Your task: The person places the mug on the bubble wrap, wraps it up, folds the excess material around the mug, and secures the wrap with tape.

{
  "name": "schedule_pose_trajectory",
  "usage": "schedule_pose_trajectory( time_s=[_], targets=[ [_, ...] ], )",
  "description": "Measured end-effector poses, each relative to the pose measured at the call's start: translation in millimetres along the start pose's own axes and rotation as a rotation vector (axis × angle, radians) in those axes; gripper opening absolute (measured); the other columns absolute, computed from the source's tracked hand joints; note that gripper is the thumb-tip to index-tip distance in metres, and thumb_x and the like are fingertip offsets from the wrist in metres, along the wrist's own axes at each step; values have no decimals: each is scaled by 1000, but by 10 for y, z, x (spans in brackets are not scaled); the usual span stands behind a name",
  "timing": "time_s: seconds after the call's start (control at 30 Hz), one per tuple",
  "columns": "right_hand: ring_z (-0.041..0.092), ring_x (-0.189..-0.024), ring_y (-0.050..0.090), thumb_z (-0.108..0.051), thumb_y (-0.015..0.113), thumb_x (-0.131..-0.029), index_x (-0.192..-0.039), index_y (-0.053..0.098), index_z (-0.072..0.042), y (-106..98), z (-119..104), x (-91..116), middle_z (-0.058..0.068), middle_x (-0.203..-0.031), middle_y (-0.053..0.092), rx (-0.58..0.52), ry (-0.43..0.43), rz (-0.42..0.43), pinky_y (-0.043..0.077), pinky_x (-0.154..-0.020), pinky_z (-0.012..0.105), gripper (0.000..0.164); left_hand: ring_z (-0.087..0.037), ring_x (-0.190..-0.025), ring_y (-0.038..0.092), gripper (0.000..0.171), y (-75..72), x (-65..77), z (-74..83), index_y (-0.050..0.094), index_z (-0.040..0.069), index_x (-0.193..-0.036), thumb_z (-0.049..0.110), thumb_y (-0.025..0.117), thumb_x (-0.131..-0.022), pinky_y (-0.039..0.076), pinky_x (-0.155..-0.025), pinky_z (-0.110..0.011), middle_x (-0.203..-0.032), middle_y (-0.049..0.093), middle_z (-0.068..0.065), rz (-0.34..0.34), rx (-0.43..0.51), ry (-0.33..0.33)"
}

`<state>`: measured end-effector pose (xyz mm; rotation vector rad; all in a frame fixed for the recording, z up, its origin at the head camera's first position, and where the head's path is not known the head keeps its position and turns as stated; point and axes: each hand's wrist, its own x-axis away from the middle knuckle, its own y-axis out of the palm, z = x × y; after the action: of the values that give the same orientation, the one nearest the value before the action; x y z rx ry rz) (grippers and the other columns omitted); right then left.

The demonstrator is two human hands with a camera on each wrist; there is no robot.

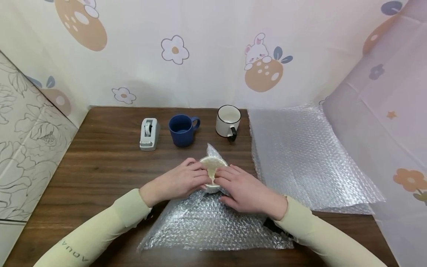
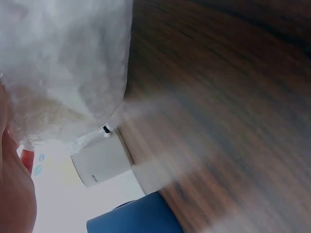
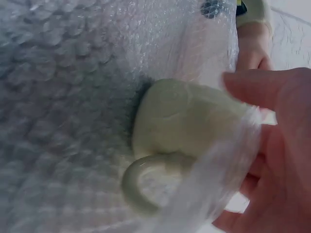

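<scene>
Pale mug (image 3: 167, 114) near the centre of the head frame, mouth up toward the camera, standing on a sheet of bubble wrap (image 1: 207, 228) that spreads toward the bottom edge; parts of the sheet are drawn up around its sides. Left hand (image 1: 181, 181) and right hand (image 1: 245, 189) meet at the rim, bent fingers grasping the wrap there, tips over the mouth. Right wrist view: handle (image 3: 133, 182) juts out beneath loose film. Likeliest trouble, in my judgement: the film is springy and nothing visible fastens it, so easing either hand could let the folds pop back. The handle may hold the wrap off the wall, leaving a gap or thin cover. Uneven pressure at the rim might tip the mug on the slick sheet. Blue mug (image 1: 181, 131) and white mug (image 1: 227, 122) stand just beyond, upper centre; a wide elbow or sudden slip could knock them. Tape dispenser (image 1: 149, 135) left of both, untouched.
</scene>
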<state>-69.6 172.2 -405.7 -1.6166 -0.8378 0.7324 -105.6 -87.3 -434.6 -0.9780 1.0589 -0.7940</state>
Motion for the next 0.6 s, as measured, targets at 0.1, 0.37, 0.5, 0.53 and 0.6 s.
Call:
schedule_pose_trajectory(
  time_s=[0.1,0.37,0.5,0.53,0.6],
  targets=[
    [26,-137,42,-36,62,-98,-138,57,-8,-33,70,21,10,-145,51,-146,-10,10,28,-115,47,49,-16,-114,53,17,20,8,-31,67,18,-110,29,58,-101,35,-103,-40,-111,66,6,24,-7,-4],
    [21,-121,58,-14,69,-93,-122,68,-7,-100,203,-3,5,-126,66,-206,-154,161,35,-110,51,30,-16,-115,55,21,49,30,-71,68,15,-108,31,57,-102,40,-98,-39,-110,66,4,75,1,2],
    [16,-113,62,-15,72,-91,-116,72,-11,-74,224,-62,-2,-116,70,-195,-139,134,35,-110,48,25,-15,-110,57,21,67,19,-56,70,16,-106,34,60,-100,43,-91,-37,-107,67,5,102,-54,18],
    [16,-112,62,-15,73,-90,-114,72,-11,-65,230,-75,-2,-114,70,-195,-138,138,37,-109,46,24,-14,-109,57,21,71,18,-56,70,16,-106,34,60,-100,43,-90,-36,-107,67,6,108,-65,22],
    [15,-108,63,-14,75,-88,-110,73,-12,-45,247,-99,-3,-110,71,-193,-150,157,42,-105,40,22,-14,-108,58,22,69,16,-53,70,17,-105,35,60,-100,43,-90,-36,-106,67,6,112,-71,24]
  ],
)
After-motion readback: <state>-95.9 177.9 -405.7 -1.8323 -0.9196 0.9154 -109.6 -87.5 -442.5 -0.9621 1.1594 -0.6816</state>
